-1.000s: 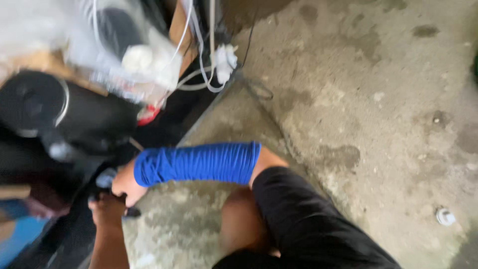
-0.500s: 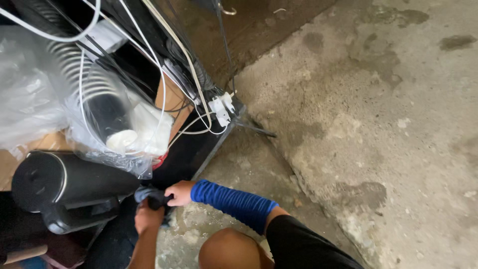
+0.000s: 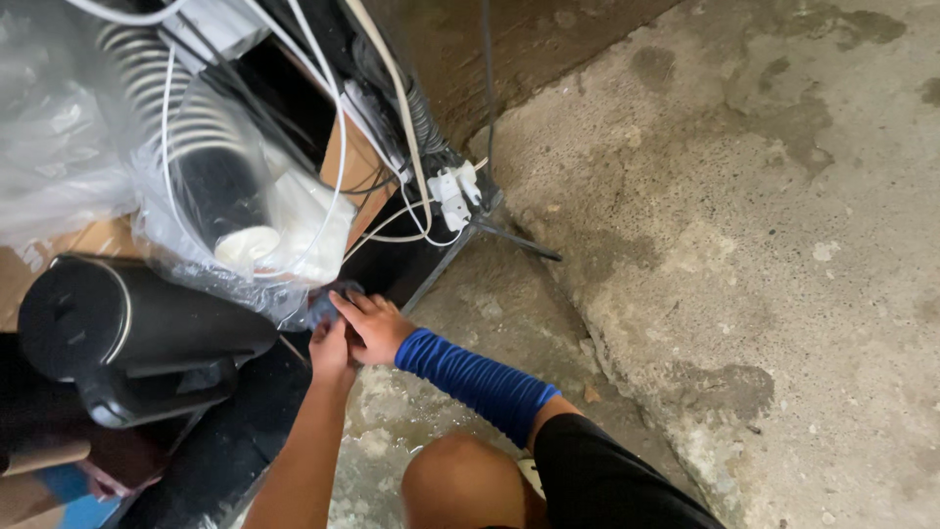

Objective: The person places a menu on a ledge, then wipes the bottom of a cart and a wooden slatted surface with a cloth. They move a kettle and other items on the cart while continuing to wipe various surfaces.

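Plastic bag (image 3: 108,147) holds coiled hose (image 3: 196,147); both hands (image 3: 354,333) grip dark cloth (image 3: 328,302).

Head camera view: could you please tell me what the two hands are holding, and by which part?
Both the left hand and the right hand close on a small dark object at the plastic wrap's lower edge; which part cannot be told.

A ribbed blue arm sleeve (image 3: 477,380), black cylinder (image 3: 137,328), white cables (image 3: 392,127) and mottled grey concrete floor (image 3: 744,245) beside black shorts (image 3: 607,485).
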